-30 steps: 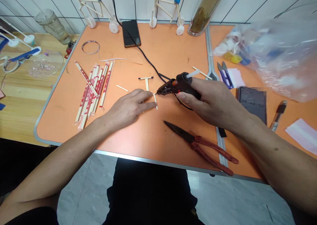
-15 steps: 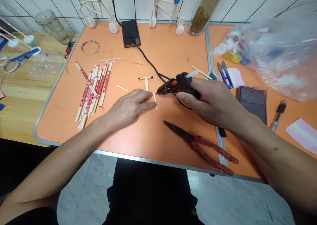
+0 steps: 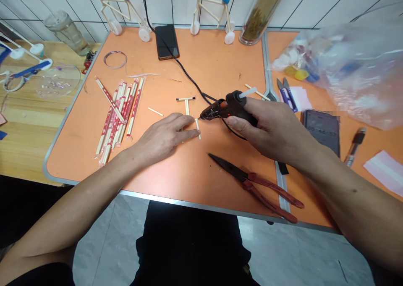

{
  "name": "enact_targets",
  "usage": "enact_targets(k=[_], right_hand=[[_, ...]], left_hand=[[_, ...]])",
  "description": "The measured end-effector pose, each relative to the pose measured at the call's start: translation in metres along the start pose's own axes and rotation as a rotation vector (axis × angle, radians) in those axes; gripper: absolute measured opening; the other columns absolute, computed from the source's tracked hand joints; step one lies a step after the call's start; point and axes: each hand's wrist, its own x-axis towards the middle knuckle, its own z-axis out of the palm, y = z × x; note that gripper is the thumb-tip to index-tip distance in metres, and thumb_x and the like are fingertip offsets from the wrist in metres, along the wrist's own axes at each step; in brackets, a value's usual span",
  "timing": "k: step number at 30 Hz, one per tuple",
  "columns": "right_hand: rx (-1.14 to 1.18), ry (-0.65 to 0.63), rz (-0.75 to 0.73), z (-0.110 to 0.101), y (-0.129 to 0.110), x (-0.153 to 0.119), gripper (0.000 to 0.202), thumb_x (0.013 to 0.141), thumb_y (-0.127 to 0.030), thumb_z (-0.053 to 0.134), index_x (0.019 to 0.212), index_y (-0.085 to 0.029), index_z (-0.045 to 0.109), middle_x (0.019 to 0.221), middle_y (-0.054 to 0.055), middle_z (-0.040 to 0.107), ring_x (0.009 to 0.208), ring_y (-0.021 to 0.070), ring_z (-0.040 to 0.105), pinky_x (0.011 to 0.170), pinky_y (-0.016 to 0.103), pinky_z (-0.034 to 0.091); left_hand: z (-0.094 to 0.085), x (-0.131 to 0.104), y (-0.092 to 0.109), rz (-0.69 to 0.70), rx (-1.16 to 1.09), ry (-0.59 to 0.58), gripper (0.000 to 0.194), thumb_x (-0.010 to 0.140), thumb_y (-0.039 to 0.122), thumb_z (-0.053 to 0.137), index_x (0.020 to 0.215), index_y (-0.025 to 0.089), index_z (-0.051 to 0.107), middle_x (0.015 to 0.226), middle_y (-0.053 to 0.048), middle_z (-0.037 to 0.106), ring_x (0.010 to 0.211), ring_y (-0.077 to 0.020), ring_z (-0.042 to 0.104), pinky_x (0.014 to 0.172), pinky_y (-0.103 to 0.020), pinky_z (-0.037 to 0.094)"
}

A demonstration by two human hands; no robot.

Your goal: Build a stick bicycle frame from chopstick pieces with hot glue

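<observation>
My right hand point(image 3: 267, 124) is wrapped around the grip of a black hot glue gun point(image 3: 231, 107). A white glue stick point(image 3: 248, 92) pokes out of the gun's back, and its nozzle points left, close beside a short wooden stick point(image 3: 197, 128). With its palm low over the table, my left hand point(image 3: 170, 132) holds this stick down, thumb and forefinger on it. Just beyond the fingers lies a T-shaped stick piece point(image 3: 187, 105) with dark-tipped ends; its near part is hidden by my left hand.
Wrapped chopsticks point(image 3: 118, 114) lie left, a loose short stick point(image 3: 155, 111) beside them. Red-handled pliers point(image 3: 248, 179) rest near the front edge. The gun's cable point(image 3: 189, 75) crosses the table past a phone point(image 3: 166, 42). Stick models with wheels point(image 3: 212, 9) stand behind; snips point(image 3: 287, 95) lie right.
The glue gun and my right hand have shifted very slightly right. My left hand and the sticks stay in place.
</observation>
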Motion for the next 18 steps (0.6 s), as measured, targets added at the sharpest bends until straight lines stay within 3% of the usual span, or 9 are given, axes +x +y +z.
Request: enact_targets(k=[18], right_hand=[[-0.004, -0.027, 0.008, -0.0013, -0.0021, -0.0004, 0.027, 0.106, -0.046, 0.062, 0.088, -0.027, 0.059, 0.076, 0.004, 0.063, 0.07, 0.025, 0.058, 0.067, 0.038, 0.038]], left_hand=[[-0.0005, 0.0004, 0.0004, -0.015, -0.028, -0.023, 0.056, 0.102, -0.002, 0.048, 0.147, 0.023, 0.072, 0.147, -0.015, 0.071, 0.136, -0.0307, 0.066, 0.106, -0.046, 0.061]])
